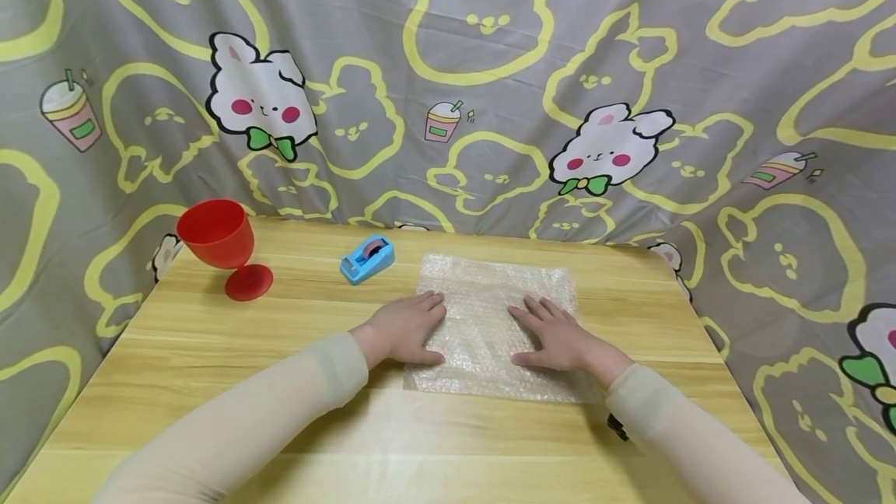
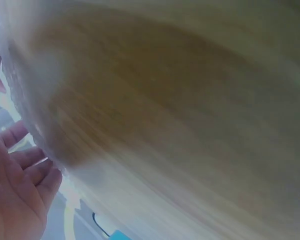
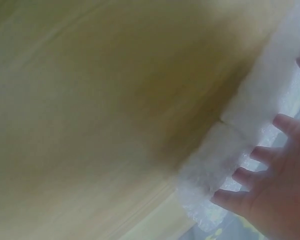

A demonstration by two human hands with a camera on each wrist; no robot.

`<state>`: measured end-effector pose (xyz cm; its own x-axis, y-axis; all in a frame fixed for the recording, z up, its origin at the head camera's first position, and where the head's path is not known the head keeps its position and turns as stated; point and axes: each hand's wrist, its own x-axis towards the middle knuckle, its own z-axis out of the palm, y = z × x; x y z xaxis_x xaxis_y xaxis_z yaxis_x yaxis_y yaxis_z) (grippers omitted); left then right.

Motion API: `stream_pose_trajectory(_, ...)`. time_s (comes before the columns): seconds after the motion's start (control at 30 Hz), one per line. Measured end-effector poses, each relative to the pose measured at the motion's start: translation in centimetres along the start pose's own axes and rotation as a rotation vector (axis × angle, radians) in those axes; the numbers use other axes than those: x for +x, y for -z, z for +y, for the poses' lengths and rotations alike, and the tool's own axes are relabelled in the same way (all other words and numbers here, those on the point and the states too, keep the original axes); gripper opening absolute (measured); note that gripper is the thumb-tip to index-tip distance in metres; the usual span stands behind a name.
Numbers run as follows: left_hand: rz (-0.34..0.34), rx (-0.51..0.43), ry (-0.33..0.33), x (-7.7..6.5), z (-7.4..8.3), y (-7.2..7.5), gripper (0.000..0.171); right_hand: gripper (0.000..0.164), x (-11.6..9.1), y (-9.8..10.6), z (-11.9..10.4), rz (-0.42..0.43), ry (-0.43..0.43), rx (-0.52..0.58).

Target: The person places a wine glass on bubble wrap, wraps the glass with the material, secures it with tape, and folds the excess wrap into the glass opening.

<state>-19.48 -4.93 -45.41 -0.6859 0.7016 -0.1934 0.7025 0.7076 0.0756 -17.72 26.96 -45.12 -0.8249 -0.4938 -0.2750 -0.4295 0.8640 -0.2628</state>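
Observation:
A sheet of clear bubble wrap (image 1: 483, 333) lies flat on the wooden table. On its left side rests my left hand (image 1: 409, 329), fingers spread and pointing inward. My right hand (image 1: 560, 337) lies on the right part of the sheet with its fingers apart. Neither hand pinches anything. In the left wrist view, the left fingers (image 2: 37, 167) touch the sheet's edge, with much of that hand out of frame. The right wrist view has the bubble wrap (image 3: 230, 145) beside the spread fingers of the right hand (image 3: 280, 185).
Behind and left of the sheet sits a blue tape dispenser (image 1: 367, 259) with a roll in it. A red plastic goblet (image 1: 220, 236) stands at the table's back left. Patterned grey cloth (image 1: 490, 99) hangs behind and beside the wooden table (image 1: 315, 442). A small black object (image 1: 617, 428) shows under the right sleeve.

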Motion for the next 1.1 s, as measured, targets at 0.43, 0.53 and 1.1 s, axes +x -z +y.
stream_pose_trajectory(0.43,0.037,-0.06,-0.04,-0.7,-1.0,-0.1,0.093,0.092,0.7,0.2,-0.8,-0.009,0.02,0.019)
stream_pose_trajectory(0.53,0.026,-0.067,-0.031,-0.9,-1.3,-0.1,0.096,0.092,0.9,0.2,-1.0,-0.014,0.017,0.021)
stream_pose_trajectory(1.1,-0.02,-0.124,-0.013,-2.6,-2.0,-0.5,0.095,0.093,1.8,-0.1,-2.1,-0.034,0.023,0.009)
